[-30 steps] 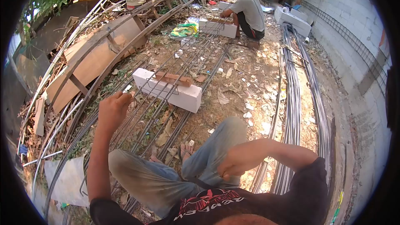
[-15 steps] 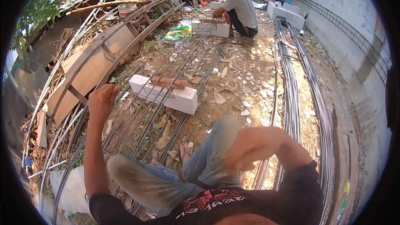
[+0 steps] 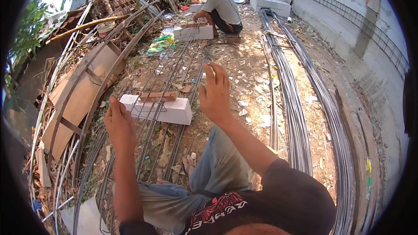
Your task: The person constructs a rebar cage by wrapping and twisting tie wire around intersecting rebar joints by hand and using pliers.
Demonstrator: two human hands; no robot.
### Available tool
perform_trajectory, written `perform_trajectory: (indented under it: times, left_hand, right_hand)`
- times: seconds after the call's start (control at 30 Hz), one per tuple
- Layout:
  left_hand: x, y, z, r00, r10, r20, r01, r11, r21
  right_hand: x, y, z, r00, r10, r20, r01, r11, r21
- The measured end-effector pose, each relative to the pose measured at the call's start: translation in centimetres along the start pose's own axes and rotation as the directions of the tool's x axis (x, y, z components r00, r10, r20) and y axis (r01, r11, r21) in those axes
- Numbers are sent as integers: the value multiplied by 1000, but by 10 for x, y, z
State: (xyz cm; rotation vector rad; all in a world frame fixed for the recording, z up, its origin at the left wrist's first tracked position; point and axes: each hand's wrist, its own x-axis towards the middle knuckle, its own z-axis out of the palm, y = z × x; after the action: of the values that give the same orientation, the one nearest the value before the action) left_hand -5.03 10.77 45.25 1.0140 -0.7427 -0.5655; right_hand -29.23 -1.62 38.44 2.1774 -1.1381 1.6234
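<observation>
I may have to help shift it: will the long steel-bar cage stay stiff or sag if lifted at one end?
The steel-bar cage would probably sag a little, being long and built of thin bars. Its cross loops should keep it from going floppy. Pushed sideways, it may scrape across the white block.

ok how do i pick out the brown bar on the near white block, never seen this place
Start at the crouching person in the grey shirt, beside the far white block. Come toward the camera to the near white block. The reddish-brown bar lies on that one; its lookalike is on the far block.
</observation>
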Motion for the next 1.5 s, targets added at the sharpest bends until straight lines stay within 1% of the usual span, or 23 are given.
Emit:
perform_trajectory:
  times: [0.03, 0.1, 0.13, 0.17, 0.33, 0.43, 0.53, 0.63, 0.73, 0.8, 0.9, 0.93, 1.0, 1.03, 1.1, 1.13, 1.2, 1.3, 1.33, 1.37, 1.43, 1.47, 1.5]
  left_hand:
    - [11, -9, 2, 996, -14, -86, 12, 1000, -26]
    - [25, -29, 7, 991, 20, -135, -35, 993, -112]
    - [28, -37, 11, 987, 31, -159, -57, 986, -159]
    - [27, -43, 16, 982, 40, -185, -72, 983, -167]
    - [26, -43, 7, 960, 42, -277, -87, 985, -149]
    - [19, -56, -8, 939, -274, -205, 154, 874, -461]
    - [-40, -74, 32, 866, -471, -171, 320, 783, -534]
    - [-56, -100, 32, 855, -518, 1, 418, 690, -590]
    - [-29, -112, -4, 859, -509, -58, 399, 736, -547]
    - [-13, -105, -17, 843, -528, -97, 405, 744, -532]
    - [-16, -112, -43, 793, -582, 182, 605, 712, -357]
    - [-25, -106, -38, 761, -614, 210, 648, 707, -282]
    - [-41, -97, -21, 775, -544, 322, 619, 757, -211]
    - [-49, -91, -11, 774, -509, 376, 602, 777, -187]
    - [-49, -75, 8, 887, -340, 311, 396, 909, -134]
    - [-41, -67, 13, 926, -263, 271, 302, 947, -114]
    - [-28, -65, 10, 965, -163, 207, 179, 982, -61]
    - [-26, -83, -11, 946, -276, 171, 301, 943, -143]
    - [-32, -82, -11, 950, -261, 170, 283, 951, -123]
    - [-40, -78, -9, 954, -247, 169, 267, 958, -108]
    - [-50, -72, -7, 958, -226, 175, 246, 964, -99]
    - [-51, -70, -5, 959, -214, 183, 236, 966, -108]
    - [-51, -71, -4, 963, -193, 189, 218, 968, -121]
  right_hand:
    - [-4, -35, -16, 999, 47, -5, -46, 989, 141]
    - [-30, -106, -24, 982, 55, 179, -146, 822, 551]
    - [-58, -134, -9, 925, 112, 363, -337, 682, 649]
    - [-82, -149, 3, 833, 128, 539, -521, 508, 685]
    - [-122, -110, 24, 493, 88, 866, -868, 111, 483]
    - [-97, -81, -15, 790, 186, 584, -566, 587, 579]
    - [-88, -80, -10, 888, 118, 445, -333, 833, 443]
    - [-102, -78, 8, 727, 124, 675, -356, 909, 216]
    - [-130, -82, -2, 803, -31, 596, -183, 938, 295]
    - [-127, -68, -20, 739, -184, 648, 1, 962, 272]
    - [-96, -55, -50, 634, -370, 679, 202, 927, 317]
    - [-83, -51, -54, 599, -416, 684, 242, 909, 341]
    - [-51, -34, -47, 825, -233, 515, 99, 956, 274]
    - [-62, -27, -32, 775, -152, 613, 41, 981, 191]
    - [-84, -7, 13, 652, 6, 758, -31, 999, 19]
    - [-90, -38, -8, 461, -54, 886, -44, 996, 83]
    - [-112, -90, -33, 250, -430, 867, -135, 872, 471]
    - [-59, -97, -59, 739, -489, 464, 29, 711, 703]
    - [-41, -83, -52, 844, -340, 414, -16, 757, 654]
    - [-26, -63, -41, 918, -184, 351, -71, 796, 602]
    - [-41, -21, 1, 931, 33, 362, -213, 857, 470]
    - [-66, -14, 13, 782, 127, 610, -411, 841, 352]
    - [-92, -12, 23, 567, 205, 798, -556, 810, 187]
